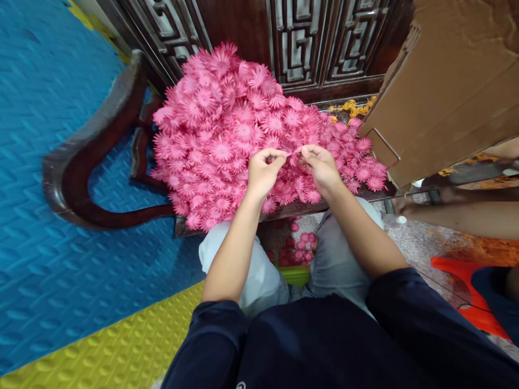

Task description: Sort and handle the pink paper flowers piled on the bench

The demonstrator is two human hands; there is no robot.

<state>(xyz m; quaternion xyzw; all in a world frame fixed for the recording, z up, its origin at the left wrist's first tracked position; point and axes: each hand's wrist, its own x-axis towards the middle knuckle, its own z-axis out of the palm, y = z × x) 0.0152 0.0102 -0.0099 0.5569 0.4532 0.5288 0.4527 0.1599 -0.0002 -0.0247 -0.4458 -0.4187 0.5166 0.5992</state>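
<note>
A big heap of pink artificial flowers (pixel 227 129) covers the dark wooden bench seat in front of me. Over its front part, my left hand (pixel 264 172) pinches the edge of a small pink flower piece (pixel 289 154) between thumb and finger. Just to the right, my right hand (pixel 321 166) is closed in a pinch at the other side of that same piece. The piece is thin and mostly hidden by my fingertips, so its full shape does not show.
A curved wooden armrest (pixel 91 140) bounds the heap on the left, and a carved panel (pixel 300 43) stands behind it. A cardboard box (pixel 450 92) rises at the right. Fallen flowers (pixel 302 246) lie on the floor. Another person's limb (pixel 466 216) reaches in at the right.
</note>
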